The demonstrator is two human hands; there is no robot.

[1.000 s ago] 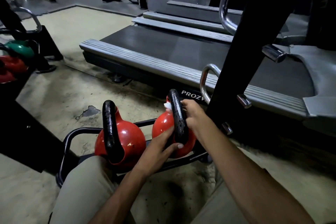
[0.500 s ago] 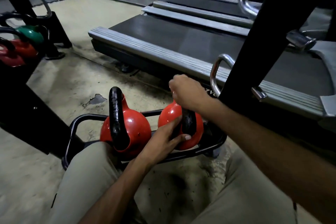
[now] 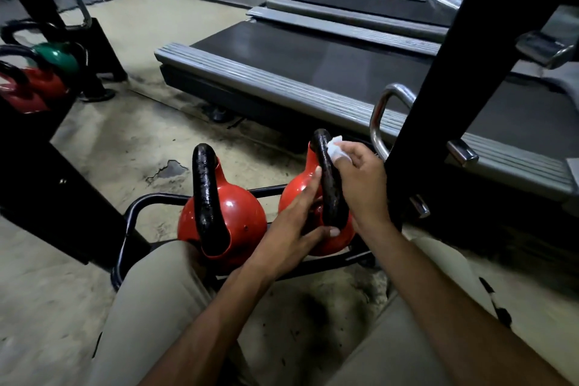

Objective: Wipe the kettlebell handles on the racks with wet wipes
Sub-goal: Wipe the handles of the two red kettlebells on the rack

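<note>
- The right hand (image 3: 360, 182) pinched a crumpled white wet wipe (image 3: 336, 149) in its curled fingers and pressed it on the right side of the black handle (image 3: 329, 191), near the top.
- The left hand (image 3: 294, 226) was clamped on the lower part of the same handle. The thumb lay across its base and the fingers went up along the far side.
- This handle was a thick black loop with a rough, shiny surface. It stood upright and was seen from its edge.
- It belonged to a red kettlebell (image 3: 296, 194) with a round, glossy body, which sat at the right end of a low black rack (image 3: 131, 222) made of bent tube.
- Just beside it on the left sat a second kettlebell (image 3: 244, 216) of the same red, and its upright grip (image 3: 205, 197) was black and shiny too.
- The person's legs in beige trousers (image 3: 150, 307) were close in front of the rack.
- A black upright post (image 3: 438, 110) with a chrome loop (image 3: 377, 122) stood just right of the right hand.
- A treadmill (image 3: 313, 72) lay behind the rack.
- Far to the left, a green kettlebell (image 3: 58, 55) and a small red kettlebell (image 3: 44, 86) sat on another stand.
- The concrete floor (image 3: 119, 147) was worn and had a chipped patch.
</note>
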